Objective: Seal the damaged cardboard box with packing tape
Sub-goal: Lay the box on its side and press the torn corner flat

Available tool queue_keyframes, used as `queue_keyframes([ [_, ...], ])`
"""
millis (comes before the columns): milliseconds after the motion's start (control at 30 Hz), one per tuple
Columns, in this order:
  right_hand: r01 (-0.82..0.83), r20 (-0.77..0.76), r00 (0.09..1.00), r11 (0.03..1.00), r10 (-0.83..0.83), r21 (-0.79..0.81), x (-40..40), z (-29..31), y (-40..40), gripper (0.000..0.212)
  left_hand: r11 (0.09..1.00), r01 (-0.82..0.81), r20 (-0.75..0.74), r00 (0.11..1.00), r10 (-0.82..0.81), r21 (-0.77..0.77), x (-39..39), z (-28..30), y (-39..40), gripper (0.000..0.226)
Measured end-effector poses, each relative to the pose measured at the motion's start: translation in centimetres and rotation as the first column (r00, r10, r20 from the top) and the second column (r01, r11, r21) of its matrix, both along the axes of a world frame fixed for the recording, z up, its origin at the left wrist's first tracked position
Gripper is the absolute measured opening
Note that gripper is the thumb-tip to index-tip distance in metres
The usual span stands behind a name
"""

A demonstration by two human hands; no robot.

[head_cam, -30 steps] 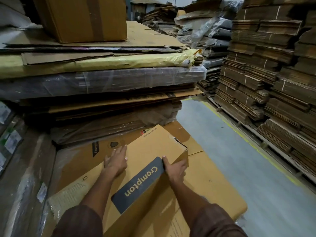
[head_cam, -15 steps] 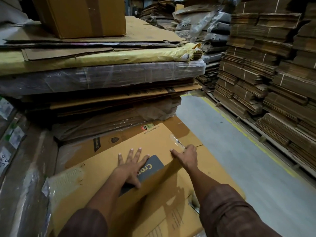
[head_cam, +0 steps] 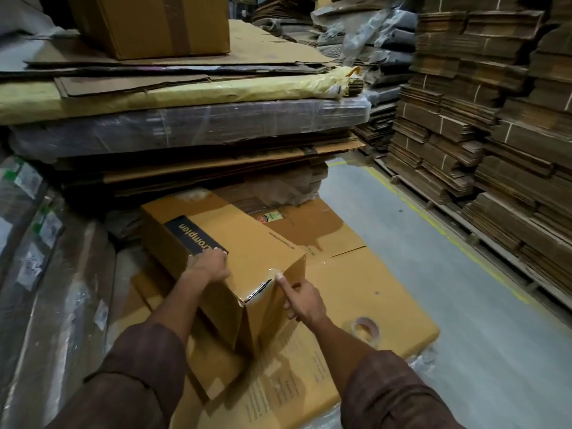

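— Which step is this?

— Sizing up the damage, I'd say, taping not yet begun. My hands are apart on the box (head_cam: 223, 258), which stands at centre on flattened cardboard (head_cam: 365, 292). My left hand (head_cam: 209, 265) is curled over its top edge at 10 o'clock from the torn corner, steadying it. My right hand (head_cam: 301, 300) points one finger into the split seam (head_cam: 261, 287), other fingers folded, holding nothing.

— And next?

— My guess: reach for the tape roll (head_cam: 366, 329), lying loose on the cardboard at 4 o'clock from the box, near my right wrist. The seam likely needs pressing shut before tape goes over it.

— What's underneath, and around?

— The cardboard lies on plastic-wrapped bundles. At 12 o'clock, a tall stack (head_cam: 185, 125) of wrapped sheets, a closed carton (head_cam: 148, 23) on top. At 2 o'clock, grey floor (head_cam: 433, 274) with a yellow line, then pallets of bundled flat cartons (head_cam: 495, 134).
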State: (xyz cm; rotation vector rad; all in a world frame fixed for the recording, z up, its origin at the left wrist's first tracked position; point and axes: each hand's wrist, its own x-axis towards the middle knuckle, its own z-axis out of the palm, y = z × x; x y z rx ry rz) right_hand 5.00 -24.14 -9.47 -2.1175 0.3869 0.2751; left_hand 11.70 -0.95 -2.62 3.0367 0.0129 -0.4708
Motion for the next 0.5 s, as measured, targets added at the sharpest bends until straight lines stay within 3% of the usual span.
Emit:
queue_keyframes([
  [67,0.059,0.034,0.998,0.998,-0.058,-0.024,0.1,0.1,-0.1,0.103,0.996,-0.066,0.025,0.997,0.068,-0.063,-0.6,-0.1,-0.5,0.014],
  [167,0.136,0.114,0.984,0.991,-0.136,0.009,0.9,0.2,-0.4,0.12,0.99,-0.089,0.026,0.995,0.093,-0.108,-1.2,0.0,-1.0,0.023],
  [333,-0.152,0.124,0.98,0.987,0.158,-0.051,1.7,0.7,0.3,0.132,0.984,-0.108,0.005,0.994,0.11,-0.142,-1.4,-0.2,-1.3,0.025],
  [433,-0.12,0.13,0.981,0.976,0.145,-0.184,1.5,0.1,1.5,0.132,0.982,-0.12,-0.015,0.993,0.119,-0.144,-1.5,-0.3,-0.9,0.02],
  [500,-0.08,0.172,0.98,0.987,0.103,-0.136,1.6,-0.5,1.6,0.12,0.982,-0.115,-0.029,0.993,0.112,-0.148,-1.7,-0.4,-0.8,0.019],
])
